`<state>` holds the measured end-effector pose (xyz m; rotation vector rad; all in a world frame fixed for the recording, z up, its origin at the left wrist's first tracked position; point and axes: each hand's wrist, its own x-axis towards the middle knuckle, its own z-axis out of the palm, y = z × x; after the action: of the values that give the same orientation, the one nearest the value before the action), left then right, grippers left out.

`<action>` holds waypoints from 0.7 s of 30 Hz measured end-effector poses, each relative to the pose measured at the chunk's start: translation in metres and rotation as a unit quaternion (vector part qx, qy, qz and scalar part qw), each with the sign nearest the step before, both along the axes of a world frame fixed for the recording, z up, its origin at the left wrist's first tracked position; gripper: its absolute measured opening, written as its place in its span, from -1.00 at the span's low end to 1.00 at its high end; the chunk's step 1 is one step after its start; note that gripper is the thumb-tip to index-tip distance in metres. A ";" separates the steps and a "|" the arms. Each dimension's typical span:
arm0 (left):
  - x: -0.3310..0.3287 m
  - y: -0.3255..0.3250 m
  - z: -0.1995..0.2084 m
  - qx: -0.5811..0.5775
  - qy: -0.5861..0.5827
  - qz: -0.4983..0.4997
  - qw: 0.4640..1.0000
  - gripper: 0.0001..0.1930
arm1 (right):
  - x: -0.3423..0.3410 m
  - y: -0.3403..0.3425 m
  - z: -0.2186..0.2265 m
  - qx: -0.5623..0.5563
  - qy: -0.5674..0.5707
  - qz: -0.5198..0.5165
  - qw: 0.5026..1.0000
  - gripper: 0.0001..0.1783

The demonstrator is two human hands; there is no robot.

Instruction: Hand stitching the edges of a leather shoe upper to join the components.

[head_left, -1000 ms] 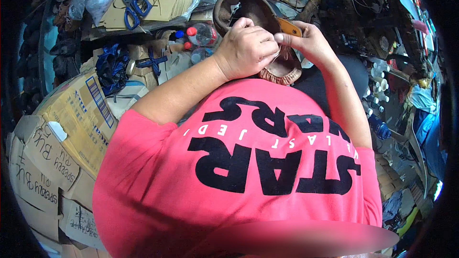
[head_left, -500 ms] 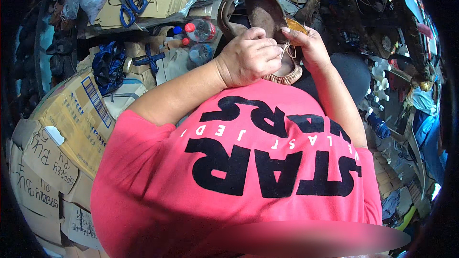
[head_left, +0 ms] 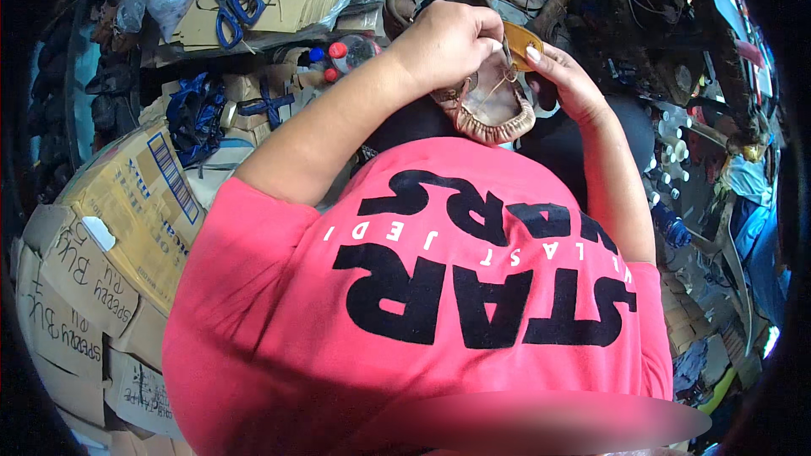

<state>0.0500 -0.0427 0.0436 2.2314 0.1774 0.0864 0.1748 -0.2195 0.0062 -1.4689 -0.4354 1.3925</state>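
Note:
A brown leather moccasin (head_left: 498,128) rests above my lap, its gathered, puckered toe toward me and its heel collar farther off. A tan leather flap (head_left: 522,40) stands out on its right side, and a thin pale cord (head_left: 504,84) crosses the opening. My left hand (head_left: 449,40) is over the middle of the shoe, fingers curled in a pinch beside the flap; what they pinch is hidden. With the thumb on the flap and the fingers beneath, my right hand (head_left: 573,83) grips the shoe's right side.
Blue-handled scissors (head_left: 226,13) lie on cardboard at the far left, near plastic bottles (head_left: 359,52). Cardboard boxes (head_left: 135,203) are stacked at my left. Several small white-capped bottles (head_left: 672,148) stand at the right, beside hanging blue cloth (head_left: 756,219).
My left hand has moved away from me, up over the shoe, uncovering the gathered toe and cord. My right hand has shifted slightly right and nearer, showing more of the tan flap.

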 end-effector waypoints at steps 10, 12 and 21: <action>0.022 0.008 -0.003 -0.009 0.124 0.019 0.992 -0.73 | 0.016 -0.007 -0.018 0.094 0.096 -0.027 0.990 -0.69; 0.021 0.008 -0.003 -0.019 0.123 0.022 0.992 -0.73 | 0.014 -0.008 -0.020 0.097 0.098 -0.033 0.990 -0.68; 0.019 0.007 0.004 0.059 0.099 -0.027 0.993 -0.60 | 0.007 -0.008 -0.028 0.082 0.140 -0.073 0.984 -0.66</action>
<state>0.0691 -0.0352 0.0471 2.3596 0.2241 -0.1599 0.1819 -0.2280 -0.0218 -1.1281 -0.2509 1.3861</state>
